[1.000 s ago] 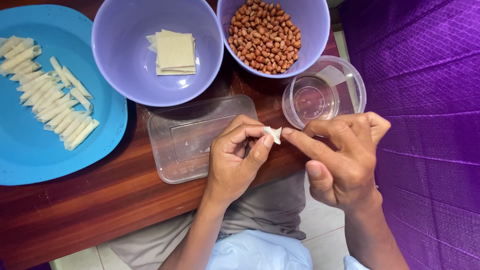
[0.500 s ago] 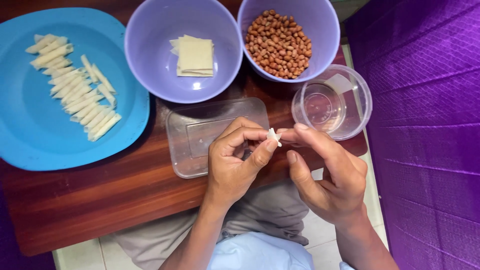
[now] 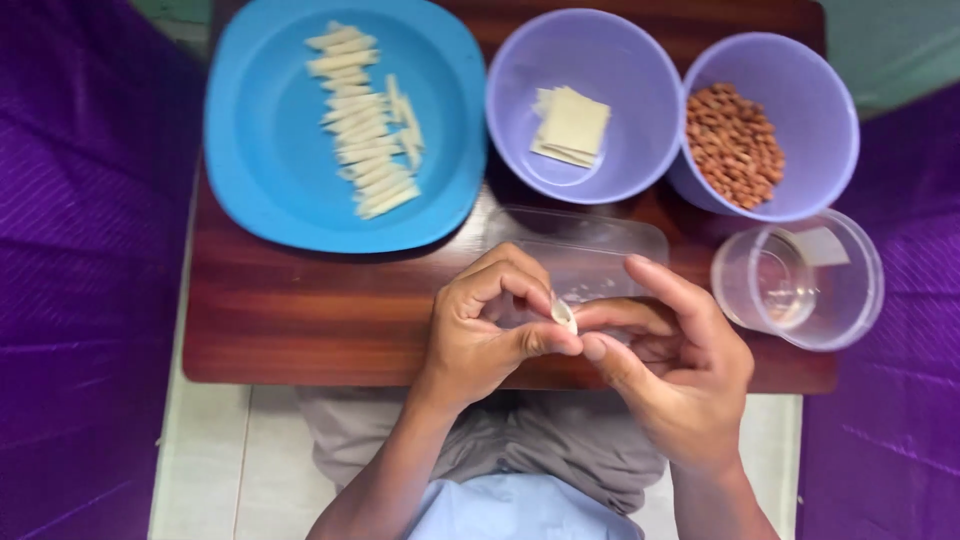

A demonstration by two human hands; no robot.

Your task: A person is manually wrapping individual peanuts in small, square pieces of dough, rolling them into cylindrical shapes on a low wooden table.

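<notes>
Here the left hand is curled nearly shut, its thumb and forefinger pinched on a small pale wrapper piece. The right hand is half open; its thumb and forefinger close on the same piece from the other side, the remaining fingers spread loosely. Both hands meet above the near edge of the wooden table, just in front of a clear flat plastic lid.

A round blue plate at the far left carries a row of rolled pale wrappers. A lilac bowl beside it holds a stack of square wrapper sheets. A second lilac bowl holds brown peanuts. A clear round container stands at the right edge. Purple cloth lies on both sides of the table.
</notes>
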